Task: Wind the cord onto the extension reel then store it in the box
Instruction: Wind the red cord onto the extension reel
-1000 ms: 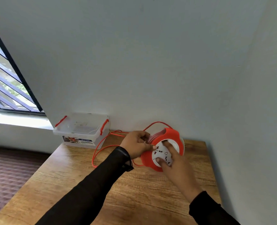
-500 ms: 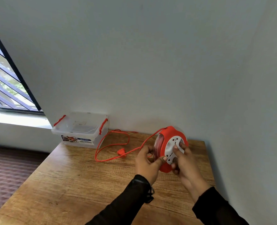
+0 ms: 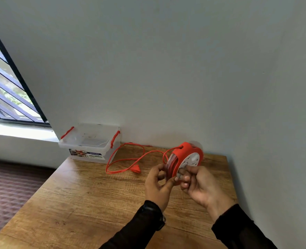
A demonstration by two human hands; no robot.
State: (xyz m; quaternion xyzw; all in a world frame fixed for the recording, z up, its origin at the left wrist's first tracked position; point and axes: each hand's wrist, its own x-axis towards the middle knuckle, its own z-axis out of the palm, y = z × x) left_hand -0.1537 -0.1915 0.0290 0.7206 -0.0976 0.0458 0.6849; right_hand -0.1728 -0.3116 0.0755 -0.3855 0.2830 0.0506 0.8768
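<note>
An orange extension reel point(image 3: 186, 157) with a white socket face is held upright on edge above the wooden table point(image 3: 94, 198), near the back right corner. My left hand point(image 3: 157, 184) grips its left side, fingers curled round the rim beside the wound cord. My right hand point(image 3: 197, 184) pinches the lower part of the white face. The loose orange cord point(image 3: 125, 159) runs from the reel's top in loops across the table, ending in an orange plug point(image 3: 137, 169). A clear plastic box point(image 3: 89, 142) with red clasps stands open at the table's back left corner.
Grey walls close the table in at the back and on the right. A window with dark bars point(image 3: 6, 94) lies to the left above a white sill. Patterned brown floor point(image 3: 8, 191) shows beyond the table's left edge.
The reel was turned from lying face-up to standing on edge and drawn nearer to me. My left hand moved from the far rim to the near left side. The plug has come into view.
</note>
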